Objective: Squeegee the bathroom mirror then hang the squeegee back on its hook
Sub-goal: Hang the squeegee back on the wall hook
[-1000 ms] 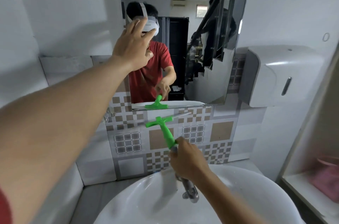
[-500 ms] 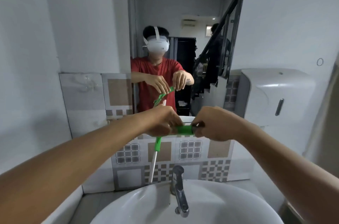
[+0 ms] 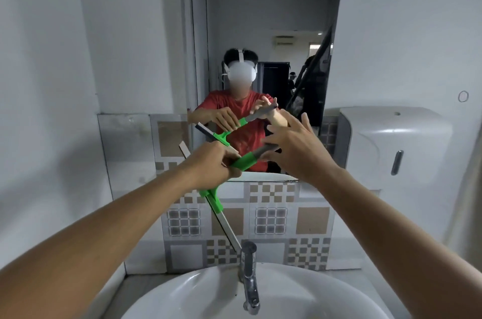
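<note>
Bare forearms — red T-shirt, white headset — in reflection

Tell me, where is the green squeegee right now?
In the head view, the green squeegee is at the middle, in front of the mirror above the faucet. The left hand grips its handle, and the open right hand is beside it.

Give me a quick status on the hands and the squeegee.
Left hand gripping green squeegee handle. Right hand open, fingers spread at handle's grey end. Blade angled down toward faucet, off mirror.
</note>
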`<state>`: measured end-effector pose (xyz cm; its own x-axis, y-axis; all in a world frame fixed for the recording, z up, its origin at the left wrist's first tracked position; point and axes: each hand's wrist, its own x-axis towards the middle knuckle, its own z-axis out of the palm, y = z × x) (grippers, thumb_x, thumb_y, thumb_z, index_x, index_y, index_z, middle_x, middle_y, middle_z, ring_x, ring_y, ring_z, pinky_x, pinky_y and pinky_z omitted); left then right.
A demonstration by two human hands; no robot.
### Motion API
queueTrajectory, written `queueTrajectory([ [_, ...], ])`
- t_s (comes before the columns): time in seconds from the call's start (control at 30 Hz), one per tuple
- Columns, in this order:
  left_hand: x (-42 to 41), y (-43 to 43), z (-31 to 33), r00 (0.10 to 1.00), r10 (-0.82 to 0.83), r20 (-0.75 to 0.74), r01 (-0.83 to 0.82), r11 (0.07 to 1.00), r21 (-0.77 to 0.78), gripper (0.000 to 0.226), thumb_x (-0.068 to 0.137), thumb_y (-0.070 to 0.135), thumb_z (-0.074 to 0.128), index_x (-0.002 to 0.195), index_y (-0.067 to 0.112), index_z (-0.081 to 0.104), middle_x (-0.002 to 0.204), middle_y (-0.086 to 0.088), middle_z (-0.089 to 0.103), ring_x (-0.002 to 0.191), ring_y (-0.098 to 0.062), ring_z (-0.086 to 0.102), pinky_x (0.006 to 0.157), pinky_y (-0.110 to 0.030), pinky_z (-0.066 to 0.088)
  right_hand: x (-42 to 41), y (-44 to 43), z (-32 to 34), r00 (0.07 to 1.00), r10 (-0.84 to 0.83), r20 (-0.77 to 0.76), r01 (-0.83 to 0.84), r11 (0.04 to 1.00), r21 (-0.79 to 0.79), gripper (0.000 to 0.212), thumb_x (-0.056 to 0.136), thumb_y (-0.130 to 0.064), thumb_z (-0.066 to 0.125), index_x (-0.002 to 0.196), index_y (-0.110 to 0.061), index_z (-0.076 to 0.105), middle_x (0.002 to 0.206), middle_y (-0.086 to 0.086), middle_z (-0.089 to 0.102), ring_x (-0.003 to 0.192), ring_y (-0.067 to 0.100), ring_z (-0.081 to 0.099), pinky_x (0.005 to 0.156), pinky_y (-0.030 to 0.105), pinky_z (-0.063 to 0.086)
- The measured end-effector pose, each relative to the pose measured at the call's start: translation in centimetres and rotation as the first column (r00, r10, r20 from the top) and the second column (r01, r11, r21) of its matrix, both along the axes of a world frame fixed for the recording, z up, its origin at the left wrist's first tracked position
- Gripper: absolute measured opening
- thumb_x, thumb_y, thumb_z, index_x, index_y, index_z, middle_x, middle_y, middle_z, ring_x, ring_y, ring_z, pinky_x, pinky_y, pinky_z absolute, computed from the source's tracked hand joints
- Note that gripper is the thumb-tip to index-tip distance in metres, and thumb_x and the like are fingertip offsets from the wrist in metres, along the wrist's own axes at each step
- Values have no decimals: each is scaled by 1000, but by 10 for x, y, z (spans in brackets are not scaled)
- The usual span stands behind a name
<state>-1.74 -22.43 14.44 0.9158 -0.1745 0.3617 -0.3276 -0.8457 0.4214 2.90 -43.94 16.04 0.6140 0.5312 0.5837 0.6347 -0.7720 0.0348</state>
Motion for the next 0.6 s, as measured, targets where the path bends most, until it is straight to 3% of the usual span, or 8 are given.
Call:
queueTrajectory([
  [0.07,-3,1,0,998,44,33,-43,999,-25,28,86,25,77,114,28,77,94,11,78,84,-8,70,85,-36,57,3,4,-4,999,17,45,-25,986,167,60,89,-44,71,143,-22,57,166,13,28,157,35,1,122,65,2],
  [0.13,-6,1,-2,995,71,65,-67,996,-63,30,85,27,77,115,28,76,96,11,78,84,-8,70,85,-37,57,0,11,-6,998,67,-21,-53,915,401,85,88,-40,73,159,-26,28,171,12,1,157,34,-5,121,58,11],
  [0.2,-10,0,-5,992,97,86,-86,989,-120,26,86,26,77,112,25,77,97,11,78,84,-6,70,84,-34,57,-1,18,-7,969,206,-139,-76,778,623,99,90,-31,75,162,-30,7,169,10,14,155,29,18,119,47,26],
  [0.23,-13,-2,-6,989,111,93,-97,985,-144,24,86,25,77,110,24,77,95,10,78,83,-5,70,82,-32,57,-2,23,-6,934,306,-182,-89,695,713,102,91,-25,75,162,-31,2,163,11,33,145,25,41,116,42,33],
  [0.3,-20,-4,-9,987,135,86,-116,975,-189,23,87,23,77,109,20,77,90,10,77,81,-4,71,81,-31,57,-2,31,-8,852,483,-200,-110,540,835,105,92,-15,74,161,-36,-3,131,14,65,109,22,71,100,49,56],
  [0.37,-28,-5,-14,985,167,52,-151,961,-230,26,88,23,75,113,17,75,95,7,76,86,-9,71,83,-33,58,-1,40,-9,788,579,-210,-101,457,884,102,93,-7,70,161,-36,-1,94,8,70,88,23,76,81,48,64],
  [0.4,-31,-4,-17,982,189,30,-175,953,-248,28,89,23,74,116,17,73,99,6,76,90,-12,71,84,-33,57,0,45,-10,764,608,-214,-101,441,892,100,94,-5,69,161,-38,2,88,6,70,85,24,77,77,47,65],
  [0.6,-45,16,-46,967,244,-76,-251,853,-459,30,90,17,73,120,14,68,108,2,74,101,-16,71,92,-38,59,5,89,-23,641,709,-294,-145,488,860,98,91,1,69,155,-52,15,122,18,66,97,29,75,72,47,66],
])
